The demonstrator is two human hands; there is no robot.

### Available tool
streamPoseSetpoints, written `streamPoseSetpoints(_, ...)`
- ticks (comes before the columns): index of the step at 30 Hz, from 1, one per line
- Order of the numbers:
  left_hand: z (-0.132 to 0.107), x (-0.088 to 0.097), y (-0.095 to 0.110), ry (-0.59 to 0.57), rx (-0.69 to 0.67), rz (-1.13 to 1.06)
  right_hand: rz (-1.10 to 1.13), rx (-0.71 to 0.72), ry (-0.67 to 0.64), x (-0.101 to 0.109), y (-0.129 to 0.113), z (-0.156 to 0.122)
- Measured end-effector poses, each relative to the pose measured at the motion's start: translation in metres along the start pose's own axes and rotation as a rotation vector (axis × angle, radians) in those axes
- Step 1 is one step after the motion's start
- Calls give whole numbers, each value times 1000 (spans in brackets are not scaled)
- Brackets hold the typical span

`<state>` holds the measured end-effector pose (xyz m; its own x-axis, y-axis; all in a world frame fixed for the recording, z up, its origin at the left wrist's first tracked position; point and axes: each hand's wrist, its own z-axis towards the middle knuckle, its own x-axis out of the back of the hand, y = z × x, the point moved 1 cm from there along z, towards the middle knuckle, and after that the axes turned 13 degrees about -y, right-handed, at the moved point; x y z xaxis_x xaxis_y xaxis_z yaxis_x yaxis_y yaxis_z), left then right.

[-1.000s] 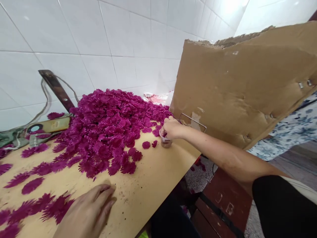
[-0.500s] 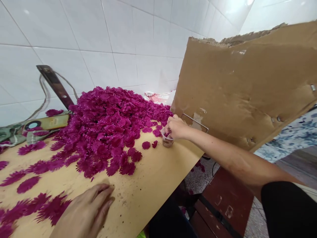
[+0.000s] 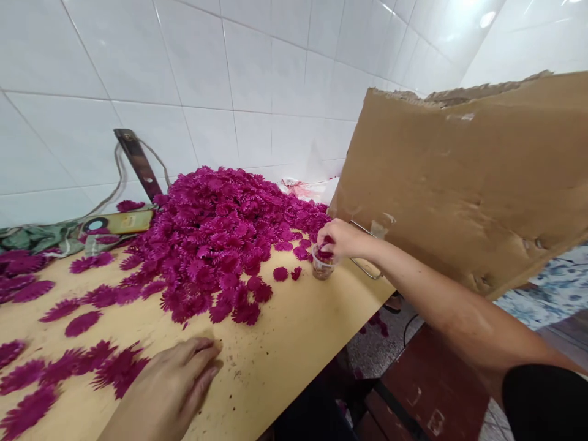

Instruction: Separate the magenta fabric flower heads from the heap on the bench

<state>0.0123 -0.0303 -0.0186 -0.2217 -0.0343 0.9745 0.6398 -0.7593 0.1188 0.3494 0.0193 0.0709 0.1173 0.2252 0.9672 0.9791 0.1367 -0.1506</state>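
Note:
My right hand (image 3: 340, 237) reaches to a small clear plastic cup (image 3: 323, 269) near the table's right edge. Its fingers are closed at the cup's rim, pinching a purple artificial flower piece (image 3: 327, 244), partly hidden by the fingers. What lies inside the cup is hard to make out. Palm down on the yellowish tabletop (image 3: 275, 343), my left hand (image 3: 172, 383) rests with its fingers loosely extended and holds nothing. Between the hands and the wall rises a big heap of purple flower pieces (image 3: 215, 226).
Loose flower pieces (image 3: 82, 323) are scattered on the left, near a yellow phone-like object (image 3: 124, 222) and green cloth (image 3: 41, 233). A dark bar (image 3: 136, 162) leans by the tiled wall. Cardboard (image 3: 459, 184) stands upright at right, with a metal wire loop (image 3: 367, 269) beside my forearm.
The view has swung slightly left, so everything appears shifted right. My right hand stays at the cup, and purple now shows more plainly at its fingertips. My left hand still rests on the table.

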Motion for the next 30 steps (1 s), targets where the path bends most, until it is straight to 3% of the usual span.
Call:
streamPoseSetpoints(5, 11, 5, 7, -65, 3, -95, 373, -104, 293, 7, -4, -3)
streamPoseSetpoints(9, 33, 6, 21, -31, 128, -303, 644, 40, 265, -11, -42, 9)
streamPoseSetpoints(11, 47, 5, 26, 25, 249, -528, 685, 114, 247, -24, -70, 14)
streamPoseSetpoints(14, 63, 3, 28, 141, 428, -1050, 717, 198, 227, -44, -112, 23)
streamPoseSetpoints(18, 67, 1, 22, 297, 585, -1523, 790, 191, 165, -64, -148, 37)
streamPoseSetpoints(25, 57, -1, 8, 412, 639, -1758, 813, 314, 141, -72, -171, 48)
streamPoseSetpoints(30, 52, 3, -7, 563, 640, -1697, 679, 362, 262, -68, -177, 39)
